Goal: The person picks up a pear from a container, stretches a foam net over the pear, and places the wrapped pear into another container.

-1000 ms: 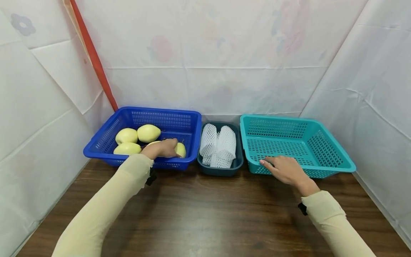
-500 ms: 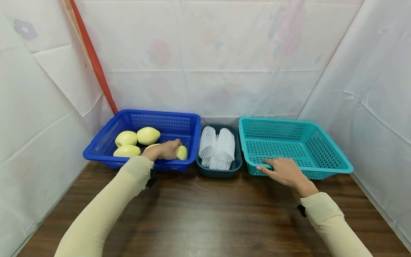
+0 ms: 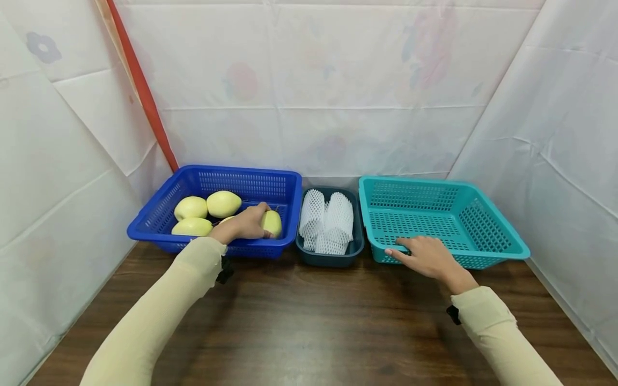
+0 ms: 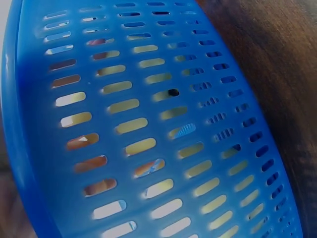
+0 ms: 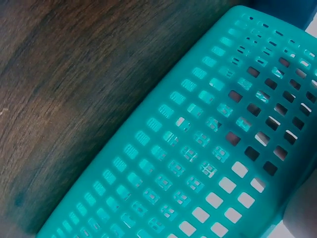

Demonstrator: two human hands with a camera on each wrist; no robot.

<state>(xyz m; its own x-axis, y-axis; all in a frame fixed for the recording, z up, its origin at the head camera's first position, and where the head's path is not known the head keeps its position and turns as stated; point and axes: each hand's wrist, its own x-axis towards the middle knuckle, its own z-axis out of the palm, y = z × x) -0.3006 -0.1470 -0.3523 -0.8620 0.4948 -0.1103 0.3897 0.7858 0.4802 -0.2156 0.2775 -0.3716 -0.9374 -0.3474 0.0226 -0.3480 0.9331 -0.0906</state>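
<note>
In the head view, my left hand (image 3: 247,222) reaches over the front rim of the blue basket (image 3: 217,245) and grips a yellow-green pear (image 3: 272,224) at its right end. Several more pears (image 3: 191,227) lie to the left, one partly hidden under the hand. The left wrist view mostly shows the basket's slotted wall (image 4: 99,139), with pears and parts of the hand glimpsed through the slots. My right hand (image 3: 427,257) holds the front rim of the teal basket (image 3: 483,253), fingers inside and thumb outside.
Between the two baskets stands a small dark bin (image 3: 330,260) with several white foam net sleeves (image 3: 339,217). A brown wooden table (image 3: 309,321) lies in front. White cloth walls (image 3: 309,134) rise behind and at both sides.
My left hand has shifted slightly, and the gripped pear now shows more upright with its stem up. The right thumb has come down against the teal rim since the earliest frame.
</note>
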